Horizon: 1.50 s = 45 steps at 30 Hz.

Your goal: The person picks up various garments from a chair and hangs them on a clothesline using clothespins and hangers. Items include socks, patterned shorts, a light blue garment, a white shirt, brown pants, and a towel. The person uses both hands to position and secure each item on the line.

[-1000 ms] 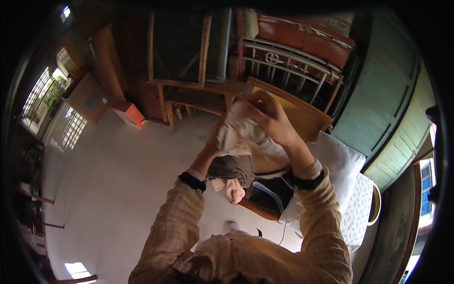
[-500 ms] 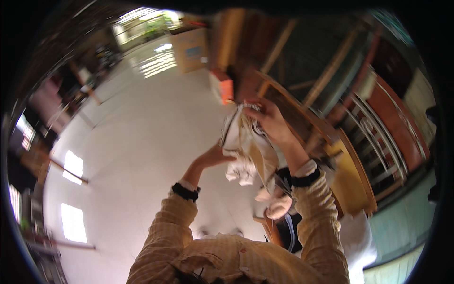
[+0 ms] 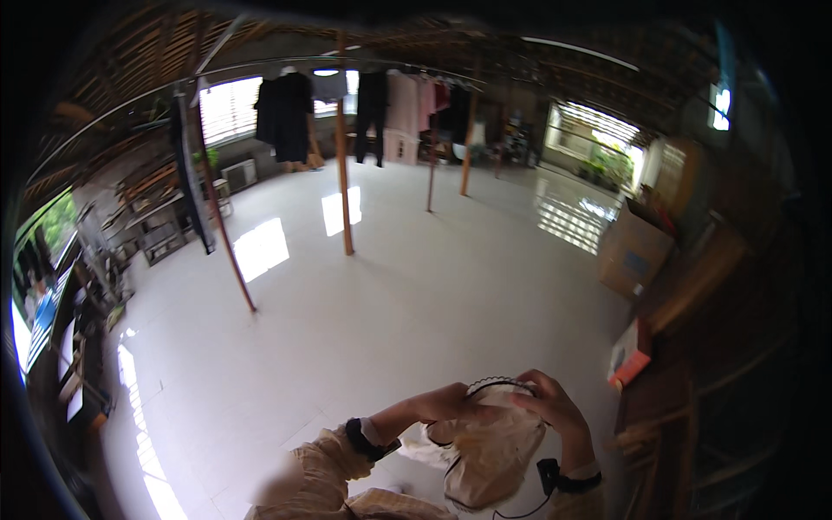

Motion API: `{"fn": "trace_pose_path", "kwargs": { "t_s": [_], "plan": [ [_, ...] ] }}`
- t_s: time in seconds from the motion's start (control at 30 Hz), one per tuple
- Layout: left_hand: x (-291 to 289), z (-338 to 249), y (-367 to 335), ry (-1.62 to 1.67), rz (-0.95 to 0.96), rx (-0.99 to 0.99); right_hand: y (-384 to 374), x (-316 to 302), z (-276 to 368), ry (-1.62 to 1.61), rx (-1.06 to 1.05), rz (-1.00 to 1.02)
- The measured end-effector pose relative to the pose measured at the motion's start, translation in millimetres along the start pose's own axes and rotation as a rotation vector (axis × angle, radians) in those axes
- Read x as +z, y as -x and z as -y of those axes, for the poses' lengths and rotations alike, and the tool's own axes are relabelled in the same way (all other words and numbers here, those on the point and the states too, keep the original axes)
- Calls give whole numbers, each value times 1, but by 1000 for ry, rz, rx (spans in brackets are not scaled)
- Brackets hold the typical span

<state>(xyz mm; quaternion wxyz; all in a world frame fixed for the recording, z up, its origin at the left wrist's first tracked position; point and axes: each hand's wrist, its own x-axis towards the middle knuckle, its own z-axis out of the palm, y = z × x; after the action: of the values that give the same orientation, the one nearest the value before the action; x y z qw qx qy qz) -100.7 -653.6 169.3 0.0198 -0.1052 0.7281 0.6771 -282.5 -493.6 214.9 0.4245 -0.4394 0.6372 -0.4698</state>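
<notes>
**Both hands closed on a pale garment, low in the view**

Your left hand point(image 3: 446, 403) and your right hand point(image 3: 546, 407) are both gripping a cream-coloured, soft cloth garment with a dark scalloped trim along its top edge point(image 3: 494, 442). The garment sits between your hands, in front of your chest at the bottom of the head view, and it hangs down in loose folds below your fingers. Your left fingers are curled shut on the left part of the top edge; your right fingers are folded over the right part, close to the dark trim. You wear a dark band on each wrist and tan striped sleeves.

Beyond your hands lies a glossy white tiled floor point(image 3: 390, 295). Thin orange-brown wooden poles point(image 3: 344, 165) stand on it, and dark and pink clothes on a high line point(image 3: 381, 100) hang at the far side. A brown cardboard box point(image 3: 633, 247) stands to your right.
</notes>
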Motion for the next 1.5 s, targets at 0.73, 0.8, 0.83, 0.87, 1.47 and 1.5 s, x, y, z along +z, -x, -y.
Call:
{"fn": "trace_pose_path", "kwargs": {
  "t_s": [0.73, 0.8, 0.83, 0.87, 1.47, 1.5],
  "plan": [
    [-144, 94, 237, 815, -550, -134, -235, 212, 19, -362, -158, 485],
    [-141, 95, 245, 529, -549, -17, -251, 232, 36, -209, -180, 543],
    [-141, 94, 247, 490, -592, 49, -262, 237, 45, -161, -195, 644],
    [-143, 93, 251, 424, -640, 131, -274, 245, 52, -110, -217, 736],
    [-392, 94, 292, 1021, -1366, 383, -607, 443, 160, 558, -558, 1227],
    [-409, 89, 297, 990, -1419, 371, -630, 455, 178, 571, -622, 1235]
  ]
}}
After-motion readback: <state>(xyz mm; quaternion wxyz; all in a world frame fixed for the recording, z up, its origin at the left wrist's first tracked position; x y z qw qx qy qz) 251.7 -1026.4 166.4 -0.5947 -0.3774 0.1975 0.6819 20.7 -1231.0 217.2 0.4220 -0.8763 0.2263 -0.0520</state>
